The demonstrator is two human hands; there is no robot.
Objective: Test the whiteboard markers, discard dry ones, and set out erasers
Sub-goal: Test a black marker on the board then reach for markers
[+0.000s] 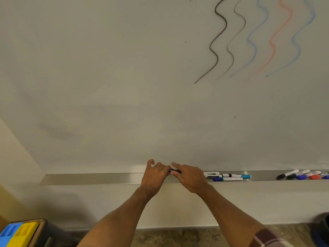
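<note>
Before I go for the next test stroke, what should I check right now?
1. Marker gripped: ok, left hand and right hand both hold it over the tray.
2. Cap off: cannot tell, the fingers hide it.
3. Bare whiteboard beside the test lines: ok.
4. Erasers set out: not ok, they lie at lower left, off the tray.
5. Discard bin: cannot tell, a dark object is cut off at the right edge.

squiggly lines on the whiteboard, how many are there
5, side by side on the whiteboard, upper right: thick black line, thin black line, blue line, red line, second blue line. More may lie outside the frame.
</note>
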